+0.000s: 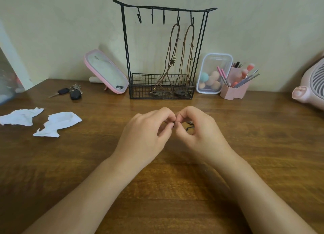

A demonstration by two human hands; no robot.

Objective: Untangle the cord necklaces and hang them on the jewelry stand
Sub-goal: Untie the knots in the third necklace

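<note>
Near the middle of the brown wooden counter (263, 137) two bare hands come together, just in front of the jewelry stand (124, 40). The left hand (149, 128) has its fingers bent, and its thumb and first finger pinch one end of a thin dark cord (189, 128). The right hand (198, 130) is bent the same way and pinches the cord too, so the fingertips of both hands touch. Most of the cord is hidden under the right hand. Only a small kinked bit shows in the gap by the thumb, with a tiny shiny piece (190, 122) just above it.

The black wire stand is upright at the back of the counter, close to the wall. It has a row of hooks on top and a wire basket (140, 91) at the bottom. One brown necklace (174, 58) hangs from the fourth hook from the left, and another brown necklace (191, 59) hangs from the fifth. Both reach down into the basket.

A pink mirror (107, 72) leans to the left of the stand, with a bunch of keys (70, 92) near it. Two crumpled white tissues (21, 117) (57, 123) lie far to the left. A clear box of sponges (213, 72) and a pink brush holder (235, 89) sit to the right of the stand
</note>
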